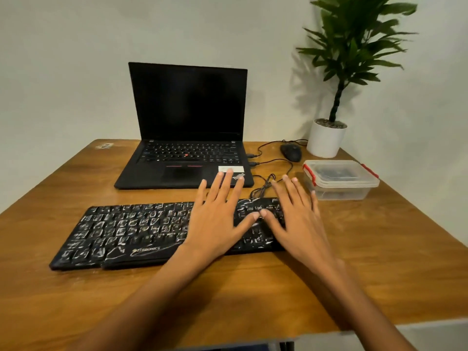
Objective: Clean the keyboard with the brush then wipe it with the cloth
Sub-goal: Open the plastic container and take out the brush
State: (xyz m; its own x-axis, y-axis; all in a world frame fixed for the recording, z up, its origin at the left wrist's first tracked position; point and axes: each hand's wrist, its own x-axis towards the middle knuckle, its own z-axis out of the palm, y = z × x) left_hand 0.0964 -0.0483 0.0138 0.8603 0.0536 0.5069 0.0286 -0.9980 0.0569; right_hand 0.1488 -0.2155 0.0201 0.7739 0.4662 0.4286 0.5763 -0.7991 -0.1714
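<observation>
The keyboard [121,231], black and streaked all over with white dusty marks, lay across the middle of the wooden table [379,262], its left end angled a little nearer the person than its right. At the table's far left corner sat a small pale sticker [103,146]. Behind the keyboard stood an open black laptop [187,122] with a dark screen, a red dot among its keys and a white label on its palm rest.

The left hand [215,224] was held flat over the right-centre of the keyboard, fingers straight and spread wide, holding nothing, the fingertips reaching past the far edge towards the laptop's front. A loose bundle of black cable [260,190] lay on the table between the two hands' fingertips, just behind the keyboard.

The right hand [298,224] lay flat over the keyboard's right end, fingers likewise straight, splayed and empty. The two thumbs' tips nearly met above the keys. Whether either palm pressed on the keys could not be told.

Farther right, a black mouse [291,152] rested near the back edge, its lead running to the laptop's side. Just beside it stood a clear plastic container [359,193] with red clips, something dark inside. Behind that, a white pot [325,141] held a leafy green plant [354,41].
</observation>
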